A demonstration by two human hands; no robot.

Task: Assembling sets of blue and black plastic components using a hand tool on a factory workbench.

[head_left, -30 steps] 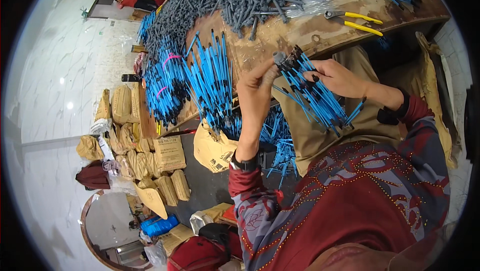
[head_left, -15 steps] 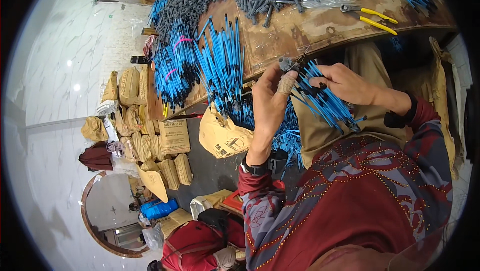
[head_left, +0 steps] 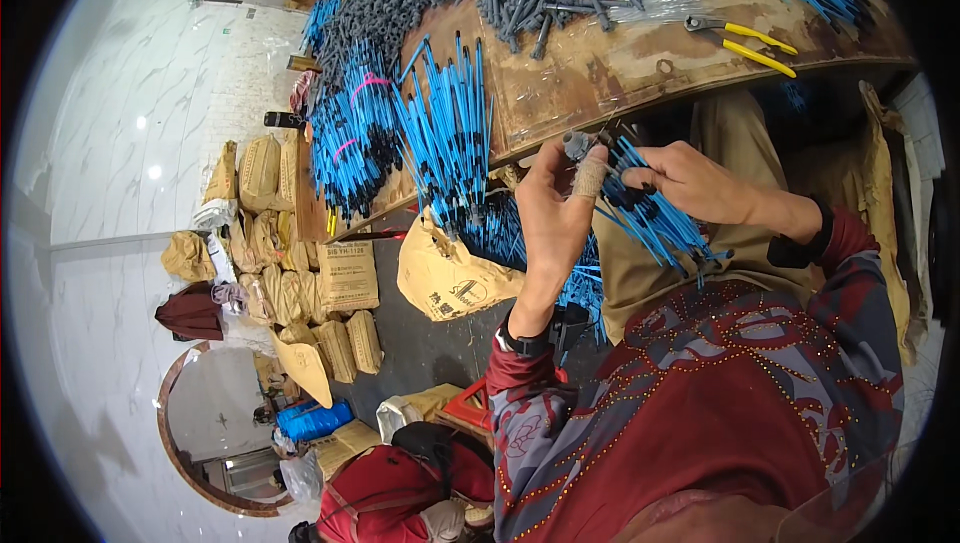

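By the table edge (head_left: 580, 108), your L hand (head_left: 557, 213) pinches a grey part (head_left: 576, 146); R hand (head_left: 697, 183) at blue rods (head_left: 660, 233), grip unclear; best w/ rods bunched, part steady

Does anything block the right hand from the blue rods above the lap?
Nothing visible: the right hand meets the blue rods near their upper end. The left hand, holding a gray piece, sits to the left, not between.

Head-worn fisheye (left of pair), facing down, left hand (head_left: 555, 213), right hand (head_left: 698, 183) near
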